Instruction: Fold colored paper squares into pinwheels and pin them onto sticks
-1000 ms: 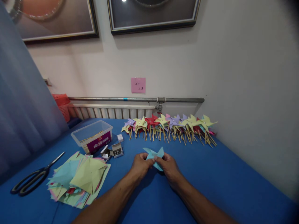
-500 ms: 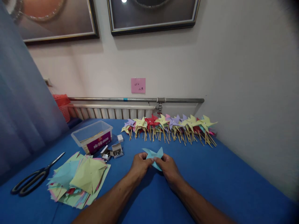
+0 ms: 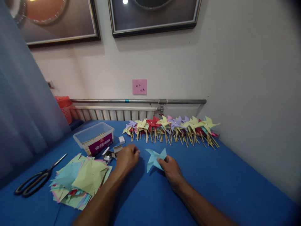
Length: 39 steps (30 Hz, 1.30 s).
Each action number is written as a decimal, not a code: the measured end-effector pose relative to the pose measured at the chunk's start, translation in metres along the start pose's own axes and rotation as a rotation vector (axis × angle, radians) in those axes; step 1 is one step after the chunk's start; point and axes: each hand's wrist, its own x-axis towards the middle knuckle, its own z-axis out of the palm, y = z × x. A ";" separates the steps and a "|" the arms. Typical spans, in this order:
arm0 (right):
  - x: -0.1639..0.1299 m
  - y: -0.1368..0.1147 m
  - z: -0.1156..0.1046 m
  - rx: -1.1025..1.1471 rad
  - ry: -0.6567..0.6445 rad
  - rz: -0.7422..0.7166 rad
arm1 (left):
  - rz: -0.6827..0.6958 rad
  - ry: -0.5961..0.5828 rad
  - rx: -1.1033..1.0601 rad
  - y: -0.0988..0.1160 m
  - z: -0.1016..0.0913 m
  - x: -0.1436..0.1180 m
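One light-blue pinwheel [image 3: 154, 158] — points splayed, no long axis — pinched by right hand [image 3: 171, 168] fingers; left hand [image 3: 127, 158] loosely curled.

Both forearms reach forward from the bottom edge, bare to the elbow, converging toward the middle. Left hand [image 3: 127, 158] lies knuckles-up, fingers curled loosely inward, wrist straight, set a little forward and left of the other. Right hand [image 3: 171, 168] sits palm-down, thumb and forefinger pinched together at the front, the remaining fingers tucked under.
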 end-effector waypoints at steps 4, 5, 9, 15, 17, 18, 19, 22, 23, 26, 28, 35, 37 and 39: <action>-0.001 -0.001 0.000 -0.007 0.016 -0.002 | -0.151 0.108 0.406 -0.023 -0.037 0.011; -0.001 -0.001 0.000 -0.016 0.025 -0.001 | -0.179 0.064 0.461 -0.028 -0.041 0.012; -0.001 -0.003 0.000 -0.020 0.039 0.005 | -0.209 -0.139 0.571 -0.042 -0.043 0.014; 0.000 0.000 -0.001 -0.046 0.051 -0.002 | -0.189 -0.208 0.555 -0.044 -0.033 0.016; 0.001 0.002 -0.002 -0.047 0.046 -0.006 | -0.190 -0.192 0.554 -0.045 -0.033 0.017; 0.001 0.003 -0.002 -0.043 0.042 -0.008 | -0.195 -0.187 0.558 -0.046 -0.033 0.017; 0.002 0.004 -0.002 -0.037 0.038 -0.008 | -0.203 -0.186 0.563 -0.047 -0.033 0.018; 0.001 0.003 -0.002 -0.021 0.031 -0.006 | -0.227 -0.203 0.562 -0.051 -0.032 0.019; 0.000 0.002 -0.002 -0.015 0.026 -0.005 | -0.228 -0.208 0.560 -0.053 -0.031 0.020; -0.001 0.000 -0.001 -0.012 0.025 -0.007 | -0.205 -0.224 0.560 -0.056 -0.030 0.021; -0.001 -0.001 -0.001 -0.012 0.022 -0.009 | -0.200 -0.235 0.569 -0.057 -0.029 0.022; -0.002 -0.005 -0.001 -0.004 0.000 0.002 | -0.197 -0.220 0.575 -0.053 -0.028 0.020; -0.003 -0.005 -0.001 -0.012 0.003 0.007 | -0.200 -0.219 0.558 -0.053 -0.027 0.020; -0.002 -0.004 -0.001 -0.022 0.007 0.006 | -0.200 -0.217 0.538 -0.053 -0.028 0.021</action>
